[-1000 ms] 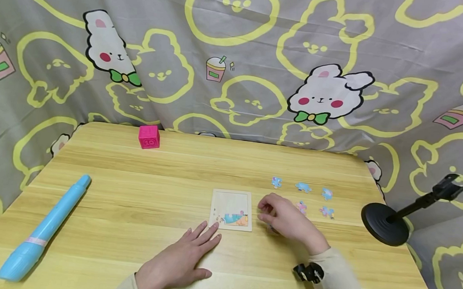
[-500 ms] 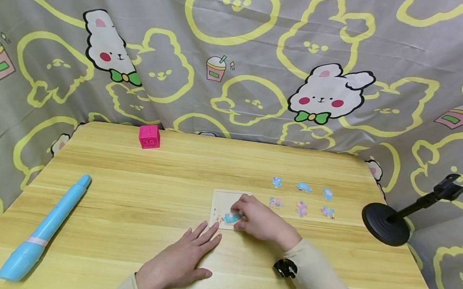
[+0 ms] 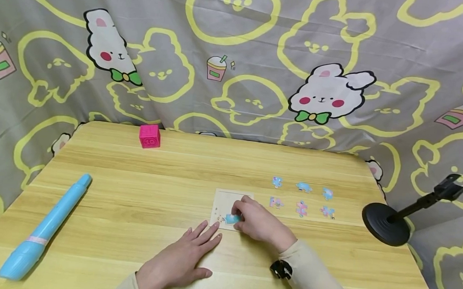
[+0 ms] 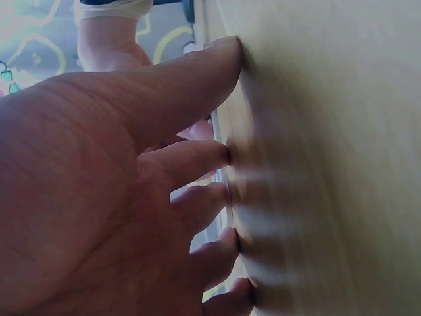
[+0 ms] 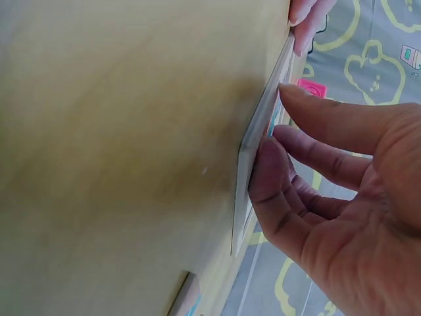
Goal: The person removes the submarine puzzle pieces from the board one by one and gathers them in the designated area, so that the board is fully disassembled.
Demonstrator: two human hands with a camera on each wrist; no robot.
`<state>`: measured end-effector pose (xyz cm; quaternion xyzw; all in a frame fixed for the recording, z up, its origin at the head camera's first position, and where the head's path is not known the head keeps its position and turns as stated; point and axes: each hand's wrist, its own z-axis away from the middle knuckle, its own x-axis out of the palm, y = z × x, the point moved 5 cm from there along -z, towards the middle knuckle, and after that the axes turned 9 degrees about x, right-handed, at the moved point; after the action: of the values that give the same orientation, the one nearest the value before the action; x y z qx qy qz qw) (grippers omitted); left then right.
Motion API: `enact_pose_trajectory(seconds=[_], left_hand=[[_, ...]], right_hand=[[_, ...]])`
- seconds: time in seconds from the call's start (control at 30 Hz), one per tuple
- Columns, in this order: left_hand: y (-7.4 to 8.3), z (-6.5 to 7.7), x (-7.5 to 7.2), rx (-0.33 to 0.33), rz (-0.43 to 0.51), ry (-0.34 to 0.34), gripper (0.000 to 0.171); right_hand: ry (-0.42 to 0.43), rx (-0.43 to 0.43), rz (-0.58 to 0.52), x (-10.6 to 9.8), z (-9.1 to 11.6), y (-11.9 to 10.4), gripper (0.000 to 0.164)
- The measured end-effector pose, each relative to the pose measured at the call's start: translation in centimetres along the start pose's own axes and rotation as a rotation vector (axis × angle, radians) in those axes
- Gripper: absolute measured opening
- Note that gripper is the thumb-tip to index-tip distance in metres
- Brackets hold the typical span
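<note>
A small square puzzle board point(image 3: 219, 203) lies mid-table, its printed picture partly covered by my right hand. My right hand point(image 3: 259, 225) is over the board's right half, fingers curled, thumb and fingertips down on it. In the right wrist view, a coloured puzzle piece point(image 5: 272, 121) shows between the thumb and fingers; its outline is mostly hidden. My left hand point(image 3: 181, 262) lies spread on the table, fingertips at the board's lower left edge. Loose puzzle pieces point(image 3: 301, 208) lie in two rows right of the board.
At the left lies a blue toy microphone point(image 3: 48, 225). A pink cube point(image 3: 150, 136) sits near the table's back edge. A black stand point(image 3: 385, 224) is at the far right, and a patterned curtain point(image 3: 236, 94) hangs behind.
My right hand has moved left from beside the board onto it, uncovering a loose piece. The board has shifted very slightly right. My left hand has stayed in place.
</note>
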<state>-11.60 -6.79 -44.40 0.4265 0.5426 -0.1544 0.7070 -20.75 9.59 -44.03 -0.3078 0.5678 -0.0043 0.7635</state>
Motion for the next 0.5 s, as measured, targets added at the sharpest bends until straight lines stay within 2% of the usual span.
enact_pose_trajectory(seconds=[0.5], left_hand=[[0.08, -0.10, -0.20, 0.003, -0.047, 0.001, 0.076]], right_hand=[[0.011, -0.015, -0.030, 0.04, 0.09, 0.11, 0.021]])
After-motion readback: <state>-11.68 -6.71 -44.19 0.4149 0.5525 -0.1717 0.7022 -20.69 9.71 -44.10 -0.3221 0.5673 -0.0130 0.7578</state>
